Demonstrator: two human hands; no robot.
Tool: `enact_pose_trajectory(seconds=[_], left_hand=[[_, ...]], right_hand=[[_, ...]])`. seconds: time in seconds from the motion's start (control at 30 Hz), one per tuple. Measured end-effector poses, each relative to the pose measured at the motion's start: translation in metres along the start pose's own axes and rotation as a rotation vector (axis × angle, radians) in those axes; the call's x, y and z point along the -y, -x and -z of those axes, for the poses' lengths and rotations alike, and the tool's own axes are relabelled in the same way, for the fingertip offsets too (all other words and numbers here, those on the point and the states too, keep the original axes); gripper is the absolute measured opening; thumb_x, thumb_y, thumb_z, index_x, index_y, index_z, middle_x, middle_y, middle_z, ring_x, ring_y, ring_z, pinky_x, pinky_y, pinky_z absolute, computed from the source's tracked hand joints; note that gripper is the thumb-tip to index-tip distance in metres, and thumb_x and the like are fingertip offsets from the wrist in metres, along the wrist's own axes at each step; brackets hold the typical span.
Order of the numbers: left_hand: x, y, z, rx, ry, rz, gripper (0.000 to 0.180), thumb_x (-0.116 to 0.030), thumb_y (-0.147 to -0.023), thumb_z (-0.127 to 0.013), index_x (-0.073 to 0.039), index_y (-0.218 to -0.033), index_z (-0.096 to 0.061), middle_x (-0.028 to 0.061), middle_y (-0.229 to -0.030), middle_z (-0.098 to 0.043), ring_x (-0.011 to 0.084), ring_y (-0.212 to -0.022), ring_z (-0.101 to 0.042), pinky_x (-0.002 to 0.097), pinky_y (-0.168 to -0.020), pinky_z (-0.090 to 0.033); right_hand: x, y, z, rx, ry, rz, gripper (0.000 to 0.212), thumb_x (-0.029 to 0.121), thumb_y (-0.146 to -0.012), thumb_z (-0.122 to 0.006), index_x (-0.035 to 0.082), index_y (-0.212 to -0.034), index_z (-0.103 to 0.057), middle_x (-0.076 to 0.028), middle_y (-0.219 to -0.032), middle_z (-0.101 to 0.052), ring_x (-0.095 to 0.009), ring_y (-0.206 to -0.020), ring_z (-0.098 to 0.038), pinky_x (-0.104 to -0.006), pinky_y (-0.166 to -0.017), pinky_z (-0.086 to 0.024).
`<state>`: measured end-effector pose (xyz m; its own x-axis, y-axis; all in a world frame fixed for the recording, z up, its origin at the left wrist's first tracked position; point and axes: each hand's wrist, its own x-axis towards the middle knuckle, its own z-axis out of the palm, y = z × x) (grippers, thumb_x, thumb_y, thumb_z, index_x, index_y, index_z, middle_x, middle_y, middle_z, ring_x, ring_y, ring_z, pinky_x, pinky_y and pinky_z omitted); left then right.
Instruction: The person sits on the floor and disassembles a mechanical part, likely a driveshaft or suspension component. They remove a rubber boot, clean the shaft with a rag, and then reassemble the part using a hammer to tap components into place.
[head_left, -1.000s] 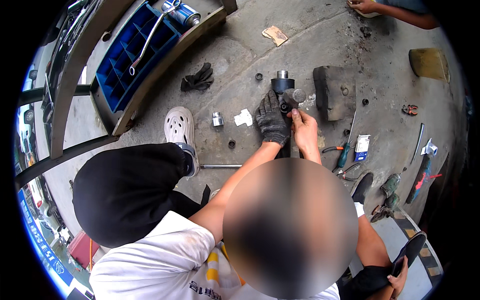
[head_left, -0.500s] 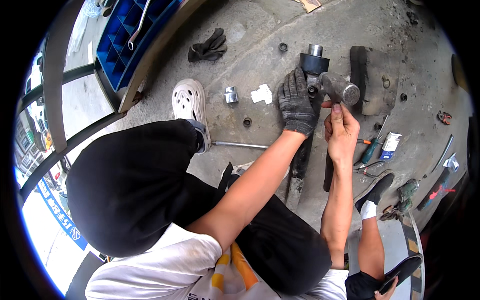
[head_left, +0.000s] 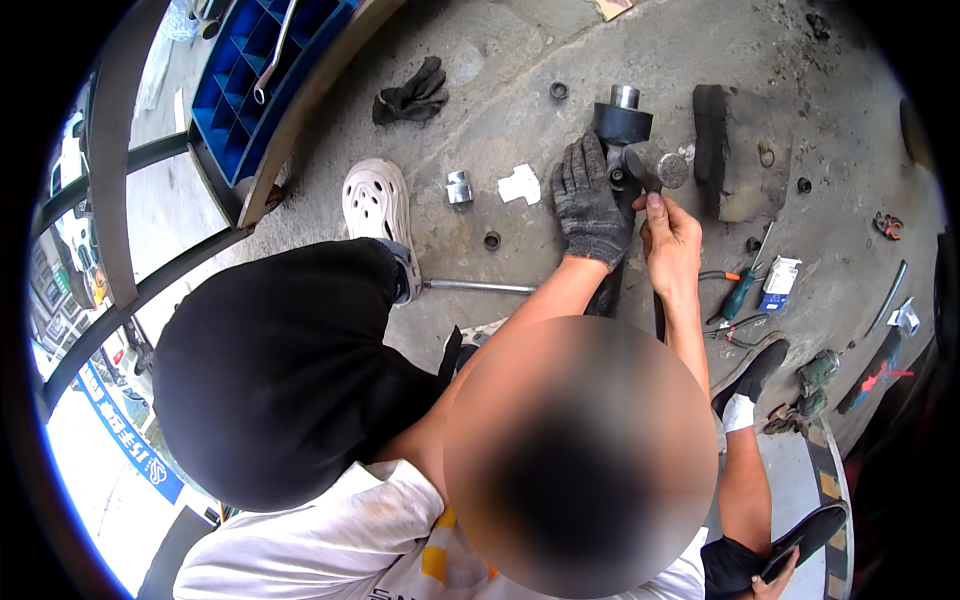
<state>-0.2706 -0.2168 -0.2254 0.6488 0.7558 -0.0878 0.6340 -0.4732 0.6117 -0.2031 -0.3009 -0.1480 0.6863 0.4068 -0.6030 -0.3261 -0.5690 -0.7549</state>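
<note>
A grey knitted work glove covers my left hand, which lies with straight fingers along a dark metal shaft. At the shaft's far end sits a wide black ring with a shiny metal cylinder standing out of it. My bare right hand is closed round the handle of a hammer, thumb toward its head. The hammer has its round steel face beside the joint below the ring; whether it touches is unclear. A round blurred patch hides part of my forearms and the near end of the shaft.
A dark block lies right of the ring. Left are a chrome socket, white paper, a metal rod and a black glove. A screwdriver and small box lie right. Another person's leg is near.
The hammer head and my right hand have shifted left and slightly up, toward the shaft's joint. My left hand stays on the shaft. A blurred patch now covers the lower middle.
</note>
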Motion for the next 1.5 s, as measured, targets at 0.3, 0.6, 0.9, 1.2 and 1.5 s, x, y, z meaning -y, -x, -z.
enact_pose_trajectory(seconds=[0.3,0.6,0.9,1.2,1.5], left_hand=[[0.000,0.003,0.001,0.053,-0.003,0.054,0.099,-0.044,-0.084,-0.070,0.005,-0.157,-0.025,0.0300,-0.154,-0.037,0.0439,-0.144,-0.036,0.0523,-0.121,-0.023],[-0.007,-0.002,0.007,0.066,-0.016,0.076,0.092,-0.044,-0.089,-0.067,0.005,-0.156,-0.026,0.0288,-0.151,-0.041,0.0438,-0.141,-0.040,0.0535,-0.119,-0.026],[0.003,0.002,0.001,0.030,-0.012,0.071,0.096,-0.047,-0.088,-0.067,0.005,-0.157,-0.024,0.0294,-0.153,-0.039,0.0439,-0.143,-0.037,0.0535,-0.120,-0.024],[-0.006,-0.004,0.005,0.000,-0.037,0.051,0.086,-0.041,-0.091,-0.062,0.003,-0.156,-0.028,0.0274,-0.149,-0.045,0.0418,-0.140,-0.042,0.0515,-0.117,-0.028],[-0.009,0.001,0.008,0.038,-0.021,0.105,0.085,-0.049,-0.095,-0.058,0.002,-0.156,-0.029,0.0293,-0.150,-0.044,0.0438,-0.141,-0.040,0.0517,-0.119,-0.027]], right_hand=[[-0.001,-0.005,-0.004,-0.027,0.039,0.007,0.040,0.034,-0.104,-0.060,-0.003,-0.091,-0.068,-0.003,-0.060,-0.051,-0.011,-0.059,-0.046,-0.0318,-0.055,-0.039],[-0.002,-0.011,-0.006,-0.062,0.067,0.078,0.044,0.035,-0.104,-0.059,-0.004,-0.089,-0.069,-0.004,-0.060,-0.053,-0.012,-0.060,-0.050,-0.0322,-0.057,-0.041],[0.001,-0.002,-0.007,-0.070,0.048,0.023,0.042,0.035,-0.103,-0.060,-0.005,-0.089,-0.069,-0.007,-0.060,-0.052,-0.013,-0.060,-0.050,-0.0341,-0.057,-0.040],[0.010,-0.007,-0.006,-0.089,0.083,0.076,0.046,0.038,-0.102,-0.060,-0.006,-0.090,-0.069,-0.014,-0.064,-0.060,-0.019,-0.064,-0.057,-0.0370,-0.063,-0.047],[-0.012,0.012,-0.008,-0.280,0.098,0.105,0.043,0.036,-0.101,-0.061,-0.006,-0.094,-0.065,-0.022,-0.068,-0.057,-0.029,-0.063,-0.052,-0.0421,-0.064,-0.044]])
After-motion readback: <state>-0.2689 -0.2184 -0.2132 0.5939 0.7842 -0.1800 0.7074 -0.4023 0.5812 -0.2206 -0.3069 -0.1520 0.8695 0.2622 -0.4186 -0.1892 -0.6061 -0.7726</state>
